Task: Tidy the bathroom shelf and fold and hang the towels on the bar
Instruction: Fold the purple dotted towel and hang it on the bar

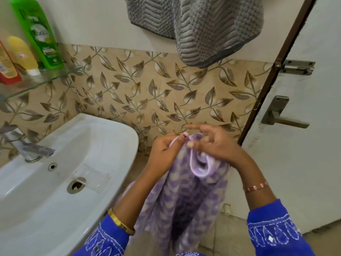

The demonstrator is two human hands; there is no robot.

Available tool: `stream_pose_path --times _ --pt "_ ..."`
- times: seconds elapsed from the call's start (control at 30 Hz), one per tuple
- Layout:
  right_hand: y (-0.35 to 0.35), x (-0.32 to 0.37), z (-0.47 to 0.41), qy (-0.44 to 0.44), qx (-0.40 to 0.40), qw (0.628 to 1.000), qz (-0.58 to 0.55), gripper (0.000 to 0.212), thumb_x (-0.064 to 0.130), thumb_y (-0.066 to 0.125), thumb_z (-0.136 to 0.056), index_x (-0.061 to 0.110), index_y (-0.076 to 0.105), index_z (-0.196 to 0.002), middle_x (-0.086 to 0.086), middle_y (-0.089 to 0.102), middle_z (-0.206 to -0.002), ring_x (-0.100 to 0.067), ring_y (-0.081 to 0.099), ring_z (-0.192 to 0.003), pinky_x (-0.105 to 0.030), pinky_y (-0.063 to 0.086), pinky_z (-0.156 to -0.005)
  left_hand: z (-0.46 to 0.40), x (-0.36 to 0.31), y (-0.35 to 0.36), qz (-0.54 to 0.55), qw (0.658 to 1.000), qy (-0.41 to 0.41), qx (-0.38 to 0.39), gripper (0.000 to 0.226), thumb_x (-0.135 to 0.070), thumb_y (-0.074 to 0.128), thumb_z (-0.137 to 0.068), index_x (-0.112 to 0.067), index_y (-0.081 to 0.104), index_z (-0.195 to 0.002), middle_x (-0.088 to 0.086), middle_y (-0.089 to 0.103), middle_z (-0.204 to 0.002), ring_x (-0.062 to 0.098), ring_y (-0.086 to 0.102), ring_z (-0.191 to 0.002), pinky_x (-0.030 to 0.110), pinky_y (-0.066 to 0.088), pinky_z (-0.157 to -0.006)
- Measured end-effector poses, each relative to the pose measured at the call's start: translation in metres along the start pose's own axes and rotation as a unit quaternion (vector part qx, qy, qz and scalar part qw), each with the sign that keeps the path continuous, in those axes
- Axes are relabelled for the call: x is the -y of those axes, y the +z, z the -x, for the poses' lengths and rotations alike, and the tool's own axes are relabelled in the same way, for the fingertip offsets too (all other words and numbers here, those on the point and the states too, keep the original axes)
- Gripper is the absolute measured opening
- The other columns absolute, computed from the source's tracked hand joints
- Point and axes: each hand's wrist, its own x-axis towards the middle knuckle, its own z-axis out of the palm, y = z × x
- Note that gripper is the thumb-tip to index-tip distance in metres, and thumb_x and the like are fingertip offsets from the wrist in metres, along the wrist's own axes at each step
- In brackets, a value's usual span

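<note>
Nearest the camera, 2 blue embroidered sleeves (273, 235) frame a lilac towel with a pale scalloped pattern (177, 196), which hangs in loose vertical folds between the forearms, in front of the body and clear of the basin. The left hand (164, 150) pinches the towel's pale hemmed top edge, its fingers (185, 134) curled tight on the cloth, probably to keep 1 corner fixed. The right hand (212, 143) sits just beside it at the same edge; its thumb and lower fingers press into the bunched hem while the forefinger points out straight, so the grip looks partial, as though it is feeling for the matching corner. My guess is that the edges are being lined up for a fold, with hanging yet to come. To the left stands the white ceramic washbasin (103, 133) with its chrome tap (27, 146). Farther back, above it, a glass wall shelf (55, 78) carries a tall green shampoo bottle (39, 34), a yellow tube (23, 54) and a red bottle (7, 67), upright and close together. Highest, a grey ribbed towel (212, 28) already hangs against the wall; its bar is out of view.
</note>
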Motion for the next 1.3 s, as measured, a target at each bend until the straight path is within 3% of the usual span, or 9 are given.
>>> stream_pose_path --times 0.13,0.27,0.4,0.6,0.77,0.97,1.07,1.17,1.3 --pt "0.022 -0.003 0.0 0.027 0.085 0.995 -0.044 0.022 0.004 0.07 -0.076 0.016 0.066 -0.095 0.008 0.072 -0.071 0.0 0.065 -0.067 -0.014 0.05 -0.06 -0.007 -0.011 -0.002 -0.042 0.997 0.054 0.046 0.049 -0.025 0.051 -0.085 0.012 0.048 -0.053 0.001 0.037 -0.053 0.003 0.035 -0.05 0.015 0.03 -0.05" --pt "0.02 -0.01 -0.003 0.004 0.011 0.997 0.076 0.005 0.007 0.068 -0.074 0.003 0.065 -0.075 -0.009 0.064 -0.067 -0.012 0.054 -0.061 -0.031 0.045 -0.059 -0.004 0.004 -0.018 -0.102 0.991 0.042 0.078 0.039 -0.022 0.059 -0.08 0.001 0.051 -0.05 -0.009 0.042 -0.053 0.003 0.038 -0.052 0.02 0.032 -0.054" --pt "0.025 -0.015 -0.007 -0.011 -0.049 0.996 0.069 0.02 0.002 0.064 -0.072 0.008 0.054 -0.056 -0.001 0.046 -0.053 -0.011 0.04 -0.052 -0.026 0.032 -0.051 0.008 0.022 -0.028 -0.153 0.983 0.045 0.094 0.036 -0.02 0.07 -0.076 0.003 0.054 -0.052 -0.007 0.038 -0.06 0.003 0.04 -0.058 0.016 0.031 -0.055" --pt "0.009 -0.01 -0.015 -0.087 -0.226 0.97 -0.016 0.016 -0.009 0.059 -0.074 -0.003 0.056 -0.059 -0.006 0.048 -0.054 -0.007 0.042 -0.051 -0.018 0.036 -0.047 0.017 0.036 -0.033 -0.257 0.961 0.035 0.098 0.044 -0.04 0.057 -0.076 0.001 0.052 -0.06 -0.003 0.035 -0.067 0.007 0.038 -0.059 0.017 0.027 -0.054" --pt "-0.005 -0.006 -0.016 -0.123 -0.346 0.929 -0.047 0.028 0.002 0.057 -0.073 0.023 0.056 -0.055 0.014 0.054 -0.047 0.0 0.044 -0.047 -0.013 0.039 -0.046 0.019 0.057 -0.029 -0.322 0.942 -0.007 0.089 0.028 -0.035 0.055 -0.081 -0.012 0.061 -0.065 -0.003 0.042 -0.071 0.009 0.043 -0.063 0.021 0.028 -0.057" --pt "-0.01 -0.019 -0.011 -0.087 -0.377 0.921 0.039 0.019 -0.003 0.061 -0.076 -0.008 0.051 -0.06 -0.014 0.049 -0.055 -0.009 0.037 -0.05 -0.023 0.035 -0.047 0.016 0.064 -0.034 -0.211 0.974 -0.04 -0.077 0.041 -0.003 0.057 -0.084 -0.022 0.039 -0.052 -0.005 0.037 -0.063 0.006 0.04 -0.058 0.014 0.029 -0.054" --pt "-0.016 -0.027 -0.006 -0.061 -0.398 0.906 0.13 0.019 0.005 0.064 -0.075 -0.002 0.051 -0.062 -0.015 0.051 -0.055 -0.018 0.041 -0.052 -0.028 0.036 -0.049 0.008 0.044 -0.031 -0.103 0.985 -0.041 -0.13 0.038 -0.009 0.051 -0.083 -0.021 0.034 -0.051 -0.001 0.036 -0.061 -0.001 0.038 -0.054 0.011 0.031 -0.055" --pt "-0.015 -0.024 0.0 -0.071 -0.363 0.918 0.143 0.02 0.01 0.064 -0.072 0.02 0.049 -0.065 0.005 0.048 -0.055 -0.008 0.043 -0.049 -0.023 0.037 -0.046 0.0 0.021 -0.027 -0.056 0.995 -0.031 -0.076 0.029 -0.017 0.046 -0.078 -0.005 0.045 -0.052 0.002 0.036 -0.061 0.0 0.036 -0.053 0.015 0.031 -0.055" --pt "0.007 -0.012 0.003 -0.046 -0.099 0.988 0.106 0.038 0.023 0.061 -0.062 0.042 0.054 -0.094 0.009 0.063 -0.076 -0.004 0.057 -0.056 -0.021 0.049 -0.053 -0.007 -0.002 -0.012 -0.044 0.998 0.013 0.053 0.03 -0.007 0.049 -0.074 0.007 0.047 -0.047 -0.001 0.035 -0.061 0.006 0.037 -0.056 0.018 0.03 -0.056"
